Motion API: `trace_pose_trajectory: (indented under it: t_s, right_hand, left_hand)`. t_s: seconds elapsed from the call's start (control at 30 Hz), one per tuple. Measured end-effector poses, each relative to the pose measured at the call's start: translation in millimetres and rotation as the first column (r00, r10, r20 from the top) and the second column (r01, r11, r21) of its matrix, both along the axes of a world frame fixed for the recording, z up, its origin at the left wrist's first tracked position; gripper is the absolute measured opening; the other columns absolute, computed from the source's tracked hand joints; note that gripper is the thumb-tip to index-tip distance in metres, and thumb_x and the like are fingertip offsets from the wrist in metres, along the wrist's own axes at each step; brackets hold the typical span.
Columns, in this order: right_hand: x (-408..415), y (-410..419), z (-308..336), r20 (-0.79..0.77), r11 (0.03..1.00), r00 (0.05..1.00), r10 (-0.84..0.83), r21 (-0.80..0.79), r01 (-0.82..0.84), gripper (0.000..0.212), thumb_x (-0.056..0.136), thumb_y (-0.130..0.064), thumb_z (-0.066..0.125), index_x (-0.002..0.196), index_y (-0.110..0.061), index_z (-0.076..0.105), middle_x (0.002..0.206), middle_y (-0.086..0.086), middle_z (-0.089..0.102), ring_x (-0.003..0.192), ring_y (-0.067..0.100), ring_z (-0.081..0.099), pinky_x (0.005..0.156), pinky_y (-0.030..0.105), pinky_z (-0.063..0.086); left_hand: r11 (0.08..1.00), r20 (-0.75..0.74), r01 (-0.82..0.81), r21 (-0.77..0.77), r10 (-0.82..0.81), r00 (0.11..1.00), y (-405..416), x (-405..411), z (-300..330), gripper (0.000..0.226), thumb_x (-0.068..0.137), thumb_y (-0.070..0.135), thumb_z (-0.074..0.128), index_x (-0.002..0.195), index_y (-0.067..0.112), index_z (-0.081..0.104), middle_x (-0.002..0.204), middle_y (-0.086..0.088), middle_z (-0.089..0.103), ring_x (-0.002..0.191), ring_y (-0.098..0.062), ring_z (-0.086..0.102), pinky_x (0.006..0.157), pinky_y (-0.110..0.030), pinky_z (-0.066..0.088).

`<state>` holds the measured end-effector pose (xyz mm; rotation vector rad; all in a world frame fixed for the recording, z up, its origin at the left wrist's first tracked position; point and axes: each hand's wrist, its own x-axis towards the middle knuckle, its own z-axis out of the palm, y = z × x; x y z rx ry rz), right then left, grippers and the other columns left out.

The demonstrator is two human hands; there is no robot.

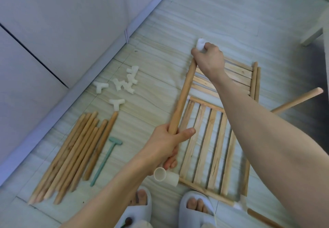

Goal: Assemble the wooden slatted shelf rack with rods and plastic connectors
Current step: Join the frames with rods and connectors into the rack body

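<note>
You are standing over a pale tiled floor, slippers at the near edge. Largest parts first: two slatted panels are lying right of centre, the near slatted panel with slats running near-far, the far slatted panel beyond it with slats running crosswise and two rods lying against its right edge. A bundle of spare rods is lying at left, a green mallet just beside it, and loose white connectors are scattered farther out.

The held rod is sitting between your hands, along the left edge of the panels. Its long axis is running near-to-far, tilting slightly right at the far end. Your left hand is wrapping the near end, fingers and thumb curled round it. Your right hand is reaching across the panels to the far end, pinching a white connector that is sitting at the rod tip; whether it is fully seated, can't tell. Another connector is showing just under your left hand, apparently on the rod's near end.

Judgement: you are pressing the far connector onto the rod. The push has to be running along the rod axis, right hand driving toward you, left hand bracing. The right hand is the one on the work; off-axis push is risking a cocked fit.
</note>
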<state>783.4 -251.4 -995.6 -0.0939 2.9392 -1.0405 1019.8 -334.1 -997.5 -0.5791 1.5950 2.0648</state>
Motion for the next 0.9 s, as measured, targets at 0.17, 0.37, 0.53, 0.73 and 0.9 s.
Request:
trace_pose_trajectory:
  t_s: [0.17, 0.37, 0.53, 0.73, 0.9]
  right_hand:
    - [-3.3, -1.2, 9.6, 0.038, 0.995, 0.996, 0.083, -0.066, -0.08, 0.051, 0.09, -0.053, 0.045, 0.056, -0.018, 0.031, 0.054, -0.003, 0.038, 0.056, 0.016, 0.04, 0.055, 0.03, 0.032]
    - [-4.7, 3.8, 5.5, -0.015, 0.999, 1.0, 0.027, -0.031, -0.028, 0.052, 0.095, -0.053, 0.033, 0.058, -0.017, 0.028, 0.056, -0.003, 0.035, 0.056, 0.014, 0.037, 0.053, 0.028, 0.029]
    - [2.9, -2.1, 9.5, -0.004, 0.992, 0.994, 0.106, 0.068, -0.106, 0.047, 0.097, -0.046, 0.028, 0.061, -0.017, 0.034, 0.069, 0.001, 0.044, 0.078, 0.026, 0.045, 0.072, 0.031, 0.033]
    - [45.5, 19.3, 10.7, 0.115, 0.947, 0.941, 0.319, -0.083, -0.311, 0.059, 0.099, -0.046, 0.032, 0.149, -0.017, 0.023, 0.158, 0.001, 0.013, 0.145, 0.015, 0.01, 0.117, 0.031, 0.01]
    - [119.1, 57.1, -11.9, 0.349, 0.937, 0.871, 0.346, -0.181, -0.299, 0.056, 0.099, -0.044, 0.033, 0.149, -0.021, 0.022, 0.154, -0.001, 0.025, 0.14, 0.016, 0.027, 0.107, 0.023, 0.021]
  left_hand:
    - [0.999, -0.049, -0.045, -0.014, 0.044, 0.998, 0.9, 1.6, 3.3, 0.044, 0.088, 0.052, 0.047, 0.081, 0.008, 0.043, 0.037, 0.002, 0.032, 0.025, -0.014, 0.028, 0.033, -0.022, 0.032]
    - [0.996, -0.062, -0.036, -0.083, 0.031, 0.998, 9.5, 0.8, 2.6, 0.047, 0.092, 0.056, 0.037, 0.073, 0.012, 0.042, 0.036, 0.002, 0.032, 0.024, -0.015, 0.028, 0.032, -0.02, 0.032]
    - [0.994, -0.056, -0.021, -0.107, 0.016, 0.998, 1.8, -1.5, 0.2, 0.054, 0.09, 0.058, 0.039, 0.087, 0.005, 0.049, 0.035, 0.004, 0.033, 0.025, -0.015, 0.03, 0.033, -0.022, 0.033]
    - [0.994, -0.049, -0.048, -0.098, 0.043, 0.998, -3.9, -3.3, 0.8, 0.047, 0.091, 0.055, 0.042, 0.07, 0.013, 0.039, 0.037, 0.003, 0.032, 0.027, -0.014, 0.029, 0.034, -0.022, 0.034]
    - [0.988, -0.088, -0.046, -0.15, 0.033, 0.996, 2.5, -15.0, 7.2, 0.045, 0.092, 0.053, 0.045, 0.073, 0.011, 0.042, 0.039, 0.003, 0.037, 0.029, -0.015, 0.033, 0.036, -0.022, 0.036]
